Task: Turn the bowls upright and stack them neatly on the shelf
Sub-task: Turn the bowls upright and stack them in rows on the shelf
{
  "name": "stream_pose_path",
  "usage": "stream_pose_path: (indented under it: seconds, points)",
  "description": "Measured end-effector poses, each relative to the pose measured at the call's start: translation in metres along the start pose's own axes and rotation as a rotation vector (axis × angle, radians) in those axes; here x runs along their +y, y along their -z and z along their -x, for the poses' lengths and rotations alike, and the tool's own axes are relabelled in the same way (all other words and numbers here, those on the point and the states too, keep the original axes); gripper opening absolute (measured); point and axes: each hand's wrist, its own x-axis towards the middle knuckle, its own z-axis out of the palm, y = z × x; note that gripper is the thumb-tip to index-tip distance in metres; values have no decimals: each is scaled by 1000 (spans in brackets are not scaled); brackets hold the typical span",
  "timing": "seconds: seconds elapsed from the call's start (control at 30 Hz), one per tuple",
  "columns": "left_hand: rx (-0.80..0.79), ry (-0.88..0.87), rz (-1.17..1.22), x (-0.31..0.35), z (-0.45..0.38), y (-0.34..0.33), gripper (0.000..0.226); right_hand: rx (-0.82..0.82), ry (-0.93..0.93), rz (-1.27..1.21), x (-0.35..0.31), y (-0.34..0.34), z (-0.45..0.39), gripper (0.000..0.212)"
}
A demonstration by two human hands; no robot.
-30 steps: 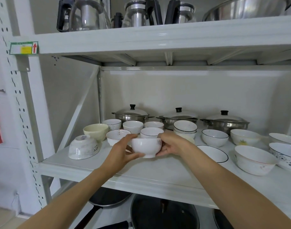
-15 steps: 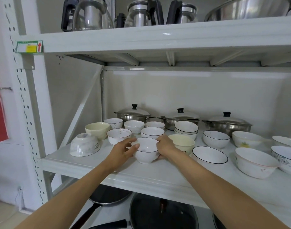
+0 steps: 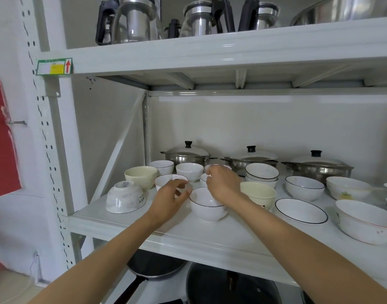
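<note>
On the white shelf (image 3: 221, 238), near the front edge, a small white bowl (image 3: 206, 207) with a thin dark rim stood upright. The left hand (image 3: 170, 199) hung just beside its left side, fingers (image 3: 183, 183) loosely curled and holding nothing. The right hand (image 3: 223, 183) was over the far side of the bowl. Its fingers were bent, but I could not tell if they pinched anything or touched the rim.

To the left, one bowl (image 3: 125, 199) lay upside down, well apart from the others. I think that one needed turning over. More bowls stood upright behind and to the right, and two (image 3: 261, 174) were already stacked.

The bowls looked hard, smooth and easy to break. They were probably light but a bit slippery. A good way to take one would be with fingers on both sides, or a thumb inside the rim. It should be set down softly so it does not chip.
</note>
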Motion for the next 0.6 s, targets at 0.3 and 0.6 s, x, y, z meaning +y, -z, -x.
stream_pose_path:
  seconds: [0.3,0.6]
  points:
    - [353,126,-57,-57,-24,69,21,-348,33,-521,-110,-41,-28,32]
    - [30,566,-356,-125,-32,129,53,-619,-132,-509,-170,-87,-29,39]
